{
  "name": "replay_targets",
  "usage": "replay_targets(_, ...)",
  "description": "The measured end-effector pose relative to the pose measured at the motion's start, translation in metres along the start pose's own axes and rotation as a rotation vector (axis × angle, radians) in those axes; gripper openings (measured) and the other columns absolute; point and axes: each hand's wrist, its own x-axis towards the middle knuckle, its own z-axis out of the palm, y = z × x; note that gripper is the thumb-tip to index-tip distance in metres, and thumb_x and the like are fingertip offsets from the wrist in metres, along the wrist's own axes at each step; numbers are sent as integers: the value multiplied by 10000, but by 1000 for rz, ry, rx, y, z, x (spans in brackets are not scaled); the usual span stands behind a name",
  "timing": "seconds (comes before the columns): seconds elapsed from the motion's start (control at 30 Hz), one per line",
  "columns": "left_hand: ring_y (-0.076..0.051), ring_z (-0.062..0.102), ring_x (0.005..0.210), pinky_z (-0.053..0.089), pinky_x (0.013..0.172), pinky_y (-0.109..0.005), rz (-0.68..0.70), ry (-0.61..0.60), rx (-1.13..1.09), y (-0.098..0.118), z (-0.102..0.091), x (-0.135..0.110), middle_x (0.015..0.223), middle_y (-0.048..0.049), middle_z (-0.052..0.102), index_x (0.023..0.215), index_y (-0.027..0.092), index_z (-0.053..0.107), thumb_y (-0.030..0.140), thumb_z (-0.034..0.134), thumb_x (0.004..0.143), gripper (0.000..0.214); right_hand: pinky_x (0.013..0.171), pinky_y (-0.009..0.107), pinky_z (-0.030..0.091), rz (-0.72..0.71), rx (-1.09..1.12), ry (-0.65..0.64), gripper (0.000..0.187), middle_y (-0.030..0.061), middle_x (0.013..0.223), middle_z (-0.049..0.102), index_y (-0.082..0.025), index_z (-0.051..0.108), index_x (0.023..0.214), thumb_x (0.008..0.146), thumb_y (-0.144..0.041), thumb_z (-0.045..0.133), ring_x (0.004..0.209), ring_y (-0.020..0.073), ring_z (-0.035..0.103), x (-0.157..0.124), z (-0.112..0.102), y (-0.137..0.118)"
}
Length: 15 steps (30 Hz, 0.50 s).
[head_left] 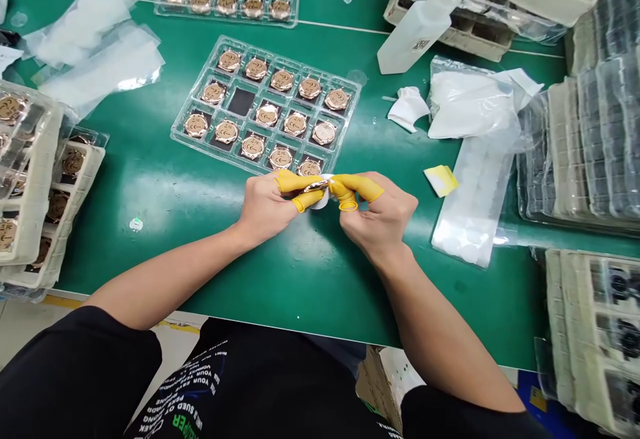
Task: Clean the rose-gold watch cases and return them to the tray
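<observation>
Head view: held watch case is up off the green surface, roughly mid-width, just past the near edge of the clear blister tray. It's nearly edge-on, so its face detail can't be read.

Left hand: thumb and index pinched together on the case's left side, no visible gap beyond the part. Right hand: fingertips closed at the case's right rim on a thin white piece; cloth or film, can't tell. Whether it also grips metal is hidden. Both wear yellow finger cots.

Progress, my read: held unit is mid-operation, not seated. Tray has 14 seated watch cases, most showing printed backs; one cell, middle row, second from the tray's left edge, shows only its black pad. Count fits one unit out. Middle row, right edge: that one looks paler, print unclear. Can't tell which seated units are finished, so remaining count unknown.

More cases sit in a second clear tray at the surface's far edge and stacked trays at its left edge. Toward the right edge: crumpled white cloth, yellow-and-white pad, strip of round white films. Squeeze bottle lies tilted near the far right corner.
</observation>
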Motion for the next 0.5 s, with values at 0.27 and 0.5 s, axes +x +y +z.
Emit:
replay_targets(0.27,-190,780,917,631,878,-320,-43,-5,-36,-5,-4,8,1000,-22,848,984,255,864,217,844,820,169,477,286,391,787,714,-409,473,-22,615,533,-238,591,767,918,-685,623,503,132,456,7,-7,-14)
replay_targets(0.5,-235,786,1003,663,849,-333,-234,-52,-497,-11,-1,17,1119,-73,818,1068,191,818,628,851,789,520,775,417,536,267,186,-26,256,44,789,715,-273,728,845,906,-521,736,783,221,662,9,-21,-2)
